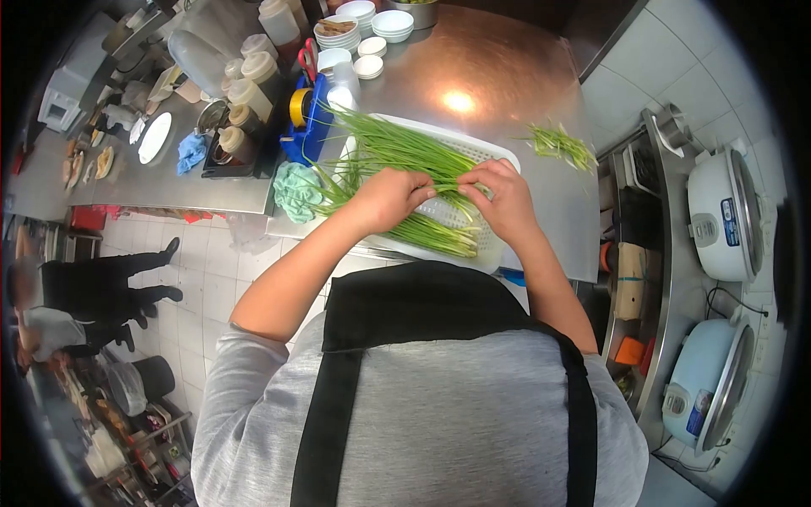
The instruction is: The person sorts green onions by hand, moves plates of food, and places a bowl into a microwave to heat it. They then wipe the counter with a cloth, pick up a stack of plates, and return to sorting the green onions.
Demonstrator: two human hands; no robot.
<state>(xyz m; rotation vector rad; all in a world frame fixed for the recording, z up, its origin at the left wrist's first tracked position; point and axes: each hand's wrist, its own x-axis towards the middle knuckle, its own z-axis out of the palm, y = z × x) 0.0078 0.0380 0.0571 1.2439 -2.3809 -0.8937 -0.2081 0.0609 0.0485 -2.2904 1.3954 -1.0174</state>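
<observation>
Long green scallions [405, 144] lie in a white perforated basket [494, 253] on the steel counter in front of me. A second bundle of scallions [435, 235], with pale root ends to the right, rests along the basket's near side. My left hand [393, 198] is above the basket, its fingers pinched on a few scallion stalks. Facing it, my right hand [498, 196] pinches the same stalks near their pale ends. The fingertips of both hands are close together. A small heap of scallion trimmings [559, 146] sits on the counter to the right.
Left of the basket are a blue tape dispenser [308, 127] and a crumpled green cloth [297, 191]. Sauce bottles [252, 97] and stacked white bowls [393, 24] stand further back. Rice cookers [718, 215] line the right wall. Other people [93, 287] are at the far left.
</observation>
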